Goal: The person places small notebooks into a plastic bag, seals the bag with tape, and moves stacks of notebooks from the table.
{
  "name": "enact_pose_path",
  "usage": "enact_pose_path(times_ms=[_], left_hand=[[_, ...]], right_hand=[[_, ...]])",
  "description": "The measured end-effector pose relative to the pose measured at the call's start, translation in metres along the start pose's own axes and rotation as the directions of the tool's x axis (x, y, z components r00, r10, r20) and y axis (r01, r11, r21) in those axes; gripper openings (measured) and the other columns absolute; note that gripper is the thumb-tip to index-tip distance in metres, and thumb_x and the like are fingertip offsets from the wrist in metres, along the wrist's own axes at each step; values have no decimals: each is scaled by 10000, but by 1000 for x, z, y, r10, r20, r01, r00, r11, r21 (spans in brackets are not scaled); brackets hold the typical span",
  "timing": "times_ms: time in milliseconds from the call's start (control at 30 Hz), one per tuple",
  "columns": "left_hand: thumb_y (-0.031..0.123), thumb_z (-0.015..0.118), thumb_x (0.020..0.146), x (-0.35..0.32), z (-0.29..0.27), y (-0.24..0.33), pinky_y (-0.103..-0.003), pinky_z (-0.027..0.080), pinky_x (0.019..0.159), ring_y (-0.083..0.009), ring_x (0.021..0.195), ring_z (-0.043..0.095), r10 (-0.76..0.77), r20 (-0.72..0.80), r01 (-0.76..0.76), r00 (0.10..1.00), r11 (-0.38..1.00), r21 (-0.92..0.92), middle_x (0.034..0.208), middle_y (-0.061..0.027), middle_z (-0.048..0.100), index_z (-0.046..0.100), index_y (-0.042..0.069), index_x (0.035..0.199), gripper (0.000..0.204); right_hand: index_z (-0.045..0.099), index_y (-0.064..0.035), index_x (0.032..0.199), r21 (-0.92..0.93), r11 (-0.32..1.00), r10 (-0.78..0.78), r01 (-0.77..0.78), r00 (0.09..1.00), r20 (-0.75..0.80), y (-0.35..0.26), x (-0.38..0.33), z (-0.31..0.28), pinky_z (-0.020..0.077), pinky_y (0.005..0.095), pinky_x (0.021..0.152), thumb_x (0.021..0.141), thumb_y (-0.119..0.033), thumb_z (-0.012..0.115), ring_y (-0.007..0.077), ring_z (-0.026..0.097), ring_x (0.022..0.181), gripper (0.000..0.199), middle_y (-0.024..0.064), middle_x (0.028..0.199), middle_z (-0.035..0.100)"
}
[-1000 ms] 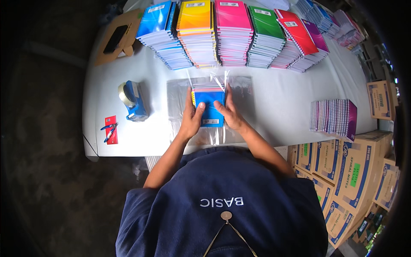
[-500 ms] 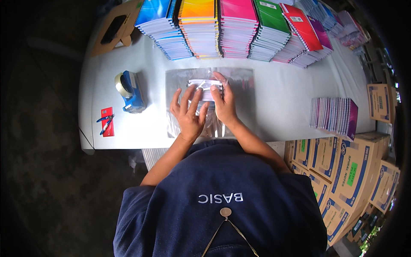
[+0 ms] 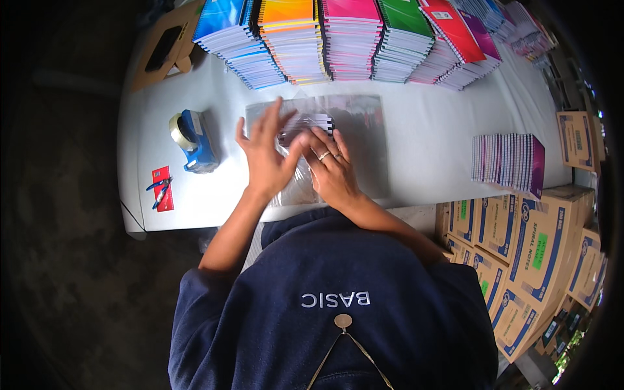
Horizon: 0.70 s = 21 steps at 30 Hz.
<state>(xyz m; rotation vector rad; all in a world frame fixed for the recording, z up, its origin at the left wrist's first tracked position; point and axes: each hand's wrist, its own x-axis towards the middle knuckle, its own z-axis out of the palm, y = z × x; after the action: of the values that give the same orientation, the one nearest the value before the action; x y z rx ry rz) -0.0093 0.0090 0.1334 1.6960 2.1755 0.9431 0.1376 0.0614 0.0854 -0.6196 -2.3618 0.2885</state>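
A small stack of spiral notebooks (image 3: 316, 122) stands spine-edges up in clear plastic film, partly hidden behind my hands. Under it lies a flat stack of clear plastic sheets (image 3: 367, 159) near the table's front. My left hand (image 3: 266, 153) is raised at the stack's left side, its fingers spread and a little blurred, with nothing held. Along the near side of the stack rests my right hand (image 3: 333, 170), fingers stretched out against the film, a ring on one finger. The thumb of my left hand comes close to the right fingers.
Tall piles of blue (image 3: 244, 55), orange (image 3: 292, 52), pink (image 3: 351, 49) and green notebooks (image 3: 404, 45) line the back. A blue tape dispenser (image 3: 198, 143) and pliers (image 3: 161, 188) on a red card sit left. Purple notebooks (image 3: 507, 162) stand right, above cartons (image 3: 539, 253).
My left hand has lifted off the stack and spread its fingers. My right hand has moved from the stack's right end to its near side. The view has shifted slightly.
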Motion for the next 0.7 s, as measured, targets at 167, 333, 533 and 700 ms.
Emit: enact_pose_path(times_ms=[167,333,533,700], left_hand=[[366,660,814,53,12,-43,-464,230,1057,-262,1028,587,94,97,-91,991,995,-34,1076,-93,664,591,40,1177,493],[136,657,817,32,10,-19,-414,412,967,-219,987,636,277,-28,-278,960,952,-128,1016,-65,679,685,94,974,165],[34,687,755,-30,21,-5,-420,363,997,-173,1107,591,367,-98,-341,925,916,212,1118,-56,656,662,125,1041,301],[1,664,742,-38,-25,-50,-349,400,808,-208,794,564,103,-526,-33,844,989,141,1017,-52,666,637,98,1066,339]], right_hand=[[600,-17,1118,36,996,-75,75,997,-12,1,8,1,345,405,1021,778,-53,541,246,467,1187,346,91,1218,540],[551,-18,1182,112,993,-16,25,997,-75,10,5,11,357,416,1006,762,-2,577,262,472,1178,421,100,1216,538],[416,-25,1294,362,930,130,-56,975,-182,10,5,12,395,385,964,751,79,625,261,517,1152,592,114,1162,600],[425,-12,1284,319,948,52,13,980,-194,17,2,14,409,347,913,757,39,664,226,567,1107,581,86,1100,645]])
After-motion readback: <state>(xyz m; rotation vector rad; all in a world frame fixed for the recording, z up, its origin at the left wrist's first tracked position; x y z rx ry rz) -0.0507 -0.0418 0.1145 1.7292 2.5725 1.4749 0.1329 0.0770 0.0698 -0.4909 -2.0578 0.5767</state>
